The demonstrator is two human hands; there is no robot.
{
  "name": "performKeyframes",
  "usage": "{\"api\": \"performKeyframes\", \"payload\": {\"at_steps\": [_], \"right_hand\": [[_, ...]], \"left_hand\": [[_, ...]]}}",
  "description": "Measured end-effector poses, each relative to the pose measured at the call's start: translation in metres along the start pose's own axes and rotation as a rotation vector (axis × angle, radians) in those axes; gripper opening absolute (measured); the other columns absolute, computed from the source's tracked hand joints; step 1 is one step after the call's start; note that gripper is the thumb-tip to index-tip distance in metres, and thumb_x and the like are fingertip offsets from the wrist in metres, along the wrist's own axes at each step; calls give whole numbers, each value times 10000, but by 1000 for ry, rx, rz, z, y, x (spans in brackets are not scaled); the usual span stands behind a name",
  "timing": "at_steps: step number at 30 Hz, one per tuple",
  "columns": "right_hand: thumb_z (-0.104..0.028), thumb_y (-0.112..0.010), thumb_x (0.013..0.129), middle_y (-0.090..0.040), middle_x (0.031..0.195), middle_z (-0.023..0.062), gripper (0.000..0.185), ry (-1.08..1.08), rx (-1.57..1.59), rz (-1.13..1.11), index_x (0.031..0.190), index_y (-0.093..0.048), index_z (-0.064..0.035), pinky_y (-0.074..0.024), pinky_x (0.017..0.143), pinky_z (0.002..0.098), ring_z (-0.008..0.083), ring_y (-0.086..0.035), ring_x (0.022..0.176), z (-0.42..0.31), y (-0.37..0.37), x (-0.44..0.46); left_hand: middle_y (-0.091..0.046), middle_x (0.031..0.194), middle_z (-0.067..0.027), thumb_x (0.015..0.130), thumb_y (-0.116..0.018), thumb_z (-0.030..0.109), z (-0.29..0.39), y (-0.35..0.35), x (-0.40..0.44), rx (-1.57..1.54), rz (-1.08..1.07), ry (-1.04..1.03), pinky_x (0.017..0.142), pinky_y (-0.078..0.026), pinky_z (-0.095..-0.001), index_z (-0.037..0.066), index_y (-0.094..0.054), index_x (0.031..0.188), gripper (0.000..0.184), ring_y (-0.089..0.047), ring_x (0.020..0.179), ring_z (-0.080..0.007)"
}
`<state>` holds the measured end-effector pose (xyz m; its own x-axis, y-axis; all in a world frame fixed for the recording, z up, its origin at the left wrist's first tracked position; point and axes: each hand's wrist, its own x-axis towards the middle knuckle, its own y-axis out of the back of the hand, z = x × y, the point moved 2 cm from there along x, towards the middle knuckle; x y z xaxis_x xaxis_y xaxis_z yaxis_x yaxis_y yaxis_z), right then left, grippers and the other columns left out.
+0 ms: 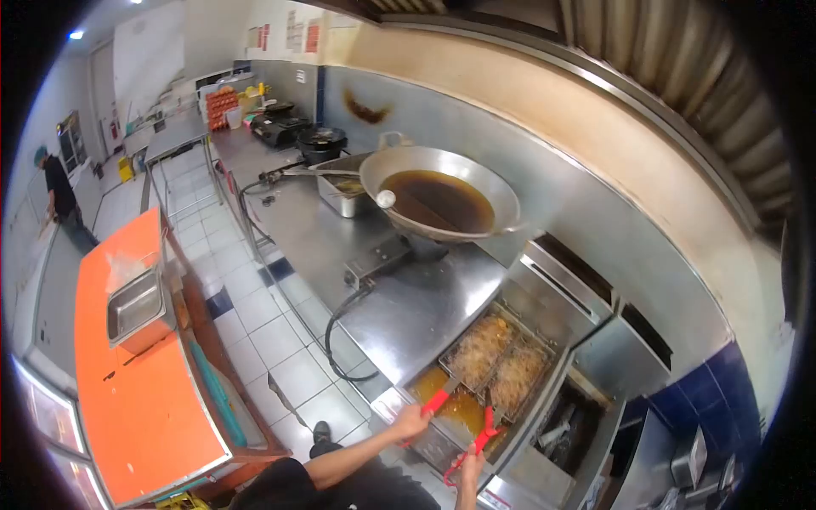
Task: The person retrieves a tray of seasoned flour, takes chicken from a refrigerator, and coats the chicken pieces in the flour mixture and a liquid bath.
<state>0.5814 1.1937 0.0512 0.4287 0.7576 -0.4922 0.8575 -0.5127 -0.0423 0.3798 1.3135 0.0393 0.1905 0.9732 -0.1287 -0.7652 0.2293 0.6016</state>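
Note:
Two wire fryer baskets of frying food sit side by side in a deep fryer, the left basket and the right basket. Yellowish oil shows in front of them. My left hand is closed by the red handle that leads to the left basket. My right hand grips red-handled tongs, whose tips reach down toward the right basket's near end. Whether the tongs touch the basket is unclear.
A large wok of dark oil stands on the steel counter, behind a black hose. An orange-topped counter with a steel pan is at left. A person stands far left. A second fryer well lies right.

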Motion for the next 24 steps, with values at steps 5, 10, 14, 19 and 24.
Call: {"api": "performKeyframes", "payload": {"at_steps": [5, 10, 14, 19, 24], "right_hand": [[-256, -583, 957, -551, 728, 81, 241, 195, -352, 253, 1000, -483, -41, -497, 537, 342, 232, -599, 607, 13, 4, 24], [-61, -562, 907, -548, 980, 136, 193, 868, -509, 876, 1066, -503, 32, -457, 781, 320, 235, -569, 888, -63, -78, -31], [-20, -508, 919, -584, 899, 77, 138, 762, -259, 444, 1048, -553, 2, -457, 752, 283, 167, -572, 823, -101, -168, -57], [-73, -531, 952, -623, 819, 42, 118, 480, -363, -238, 1023, -612, -26, -493, 702, 265, 115, -607, 759, -81, -285, -92], [-162, -558, 973, -696, 844, 88, 180, 265, -395, -291, 1058, -618, -15, -515, 704, 277, 131, -659, 765, -28, -315, -112]], "left_hand": [[-708, 926, -140, 919, -562, 285, 18, 87, -20, -297, -3, -46, 732, -528, -390, 57, -661, 1058, 284, -688, 844, -309], [-713, 872, -124, 903, -558, 202, -79, 186, 1, -376, 181, -10, 719, -530, -358, 67, -673, 997, 201, -696, 791, -265], [-697, 851, -170, 903, -532, 211, -127, 284, 51, -245, 281, -35, 713, -532, -422, 70, -679, 963, 212, -685, 825, -343], [-685, 882, -209, 888, -531, 225, -175, 346, 177, 150, 237, -33, 779, -537, -489, 43, -686, 901, 240, -663, 862, -408], [-674, 941, -246, 925, -514, 277, -200, 335, 259, 354, 192, -50, 778, -530, -516, 2, -617, 1001, 303, -649, 866, -445]]}}
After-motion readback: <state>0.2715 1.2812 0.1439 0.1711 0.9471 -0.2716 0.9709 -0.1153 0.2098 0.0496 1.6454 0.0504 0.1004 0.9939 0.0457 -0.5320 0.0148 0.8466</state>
